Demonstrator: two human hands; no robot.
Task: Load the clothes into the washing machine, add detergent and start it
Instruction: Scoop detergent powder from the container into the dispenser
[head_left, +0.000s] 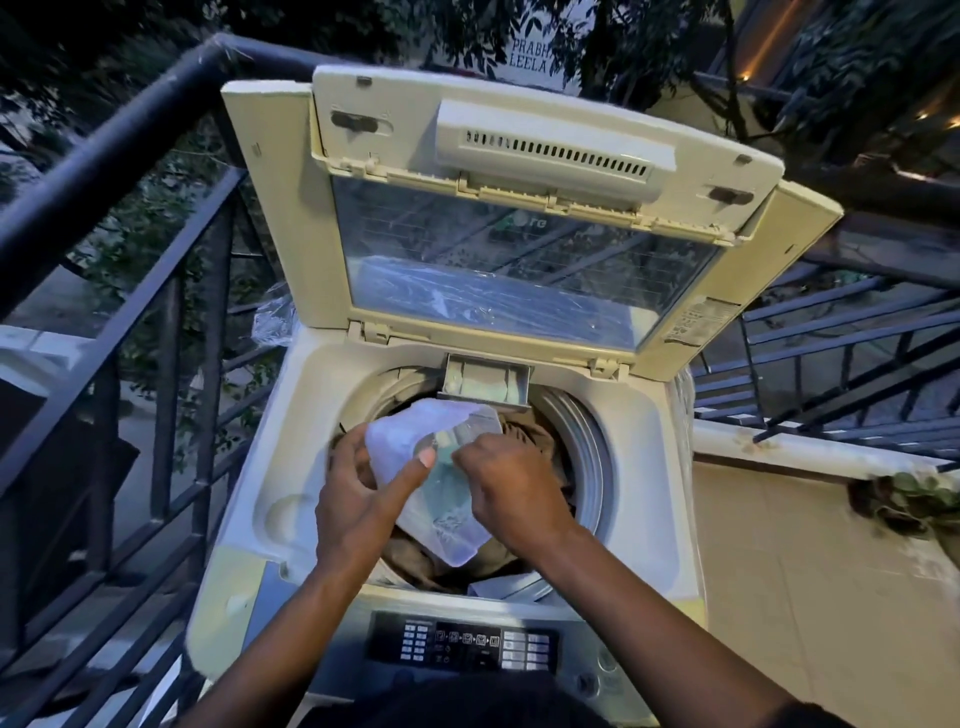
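A cream top-loading washing machine (249, 499) stands with its lid (530, 171) raised. Brown clothes (540, 441) fill the drum. At the drum's back rim the detergent drawer (488, 382) is pulled out. Over the drum I hold a clear plastic bag of white detergent powder (400, 434), tilted with its mouth toward the drawer. My left hand (358, 499) grips the bag from the left, index finger stretched across it. My right hand (509, 488) pinches the bag from the right. The control panel (462, 644) with its buttons lies below my forearms.
A dark metal railing (119, 291) runs close along the machine's left side and behind it. More railing (831, 353) stands at the right above a tiled floor (810, 597). A potted plant (914, 499) sits on the ledge at the right. Crumpled plastic (275, 322) shows behind the machine.
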